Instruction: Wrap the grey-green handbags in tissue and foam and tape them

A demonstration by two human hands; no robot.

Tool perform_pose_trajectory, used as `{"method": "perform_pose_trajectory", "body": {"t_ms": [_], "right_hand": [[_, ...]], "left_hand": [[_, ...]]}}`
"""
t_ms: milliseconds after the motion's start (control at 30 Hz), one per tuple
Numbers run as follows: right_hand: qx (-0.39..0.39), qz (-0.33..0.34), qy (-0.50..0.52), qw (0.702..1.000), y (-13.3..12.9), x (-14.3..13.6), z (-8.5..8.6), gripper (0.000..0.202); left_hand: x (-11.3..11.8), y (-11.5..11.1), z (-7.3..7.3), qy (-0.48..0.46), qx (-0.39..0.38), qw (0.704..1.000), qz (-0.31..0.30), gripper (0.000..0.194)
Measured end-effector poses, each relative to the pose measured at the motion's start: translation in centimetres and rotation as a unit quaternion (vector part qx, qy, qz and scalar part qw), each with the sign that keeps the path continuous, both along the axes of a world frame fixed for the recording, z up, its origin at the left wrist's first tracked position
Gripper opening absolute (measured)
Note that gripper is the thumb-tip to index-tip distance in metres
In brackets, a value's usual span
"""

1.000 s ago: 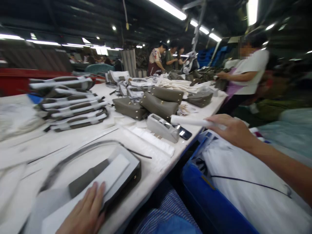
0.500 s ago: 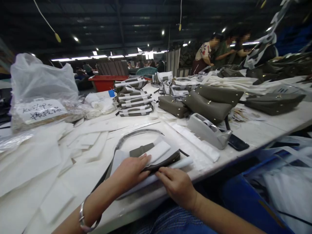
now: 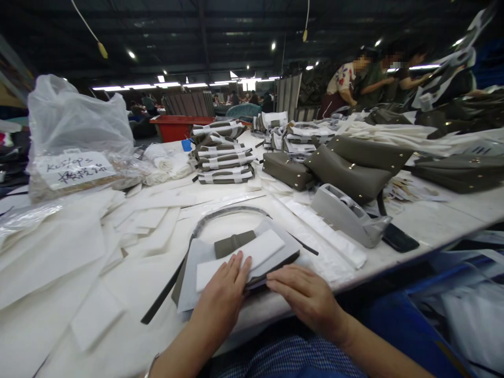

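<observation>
A dark olive bag (image 3: pixel 235 243) lies at the table's front edge, partly covered by grey-white sheets. Its curved, wrapped handle arches behind it, and a dark strap (image 3: pixel 165 295) trails to the left. Across the sheets rests a folded white foam strip (image 3: pixel 260 249). My left hand (image 3: pixel 224 291) lies flat on the strip's near part, fingers spread a little. At the bag's near right edge is my right hand (image 3: pixel 309 296), its fingers extended and touching the dark edge.
White sheets (image 3: pixel 51 247) cover the table's left side. Wrapped bundles (image 3: pixel 226 163) are stacked behind. A grey tape dispenser (image 3: pixel 348 215), a phone (image 3: pixel 398 238) and olive bags (image 3: pixel 350 170) lie to the right. Several people stand at the back right; a blue container (image 3: pixel 409 325) is below.
My left hand has drawn back toward me and flattened on the white strip, which now shows more fully. My right hand has shifted right along the edge. The camera view has turned slightly left.
</observation>
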State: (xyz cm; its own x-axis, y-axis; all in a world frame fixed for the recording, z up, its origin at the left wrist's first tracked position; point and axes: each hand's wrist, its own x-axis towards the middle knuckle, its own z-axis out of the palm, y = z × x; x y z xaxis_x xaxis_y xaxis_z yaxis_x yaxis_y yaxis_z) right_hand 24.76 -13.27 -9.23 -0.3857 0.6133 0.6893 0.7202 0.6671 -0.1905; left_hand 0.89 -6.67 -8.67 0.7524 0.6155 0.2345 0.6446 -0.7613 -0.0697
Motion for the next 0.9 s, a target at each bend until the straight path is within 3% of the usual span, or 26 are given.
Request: {"method": "perform_pose_trajectory", "body": {"t_ms": [100,200,400,600,700,800,900], "right_hand": [[-0.028,-0.037,-0.112,0.993,1.5,2.0,1.0,0.057],[-0.043,-0.029,-0.138,0.989,2.8,2.8,-0.1,0.052],[-0.016,-0.048,-0.072,0.996,2.8,2.3,-2.5,0.048],[-0.032,-0.053,-0.04,0.997,1.6,2.5,-1.4,0.046],[-0.045,-0.111,0.052,0.991,-0.6,3.4,-1.3,0.043],[-0.12,-0.21,0.218,0.945,-3.1,4.2,-1.9,0.027],[-0.323,-0.201,0.385,0.841,-4.3,4.2,-2.7,0.032]], "left_hand": [[0.2,-0.5,-1.7,0.001,0.054,0.999,-0.002,0.06],[0.9,-0.9,-1.7,0.019,0.07,0.997,0.014,0.063],[4.5,-1.5,0.2,0.044,0.042,0.995,0.076,0.046],[5.0,-1.5,-1.3,0.026,0.111,0.992,0.053,0.061],[4.7,-1.7,-1.9,0.024,0.123,0.991,0.053,0.064],[4.7,-1.7,-2.1,0.025,0.121,0.991,0.057,0.064],[4.8,-1.7,-2.0,0.023,0.116,0.991,0.057,0.062]]}}
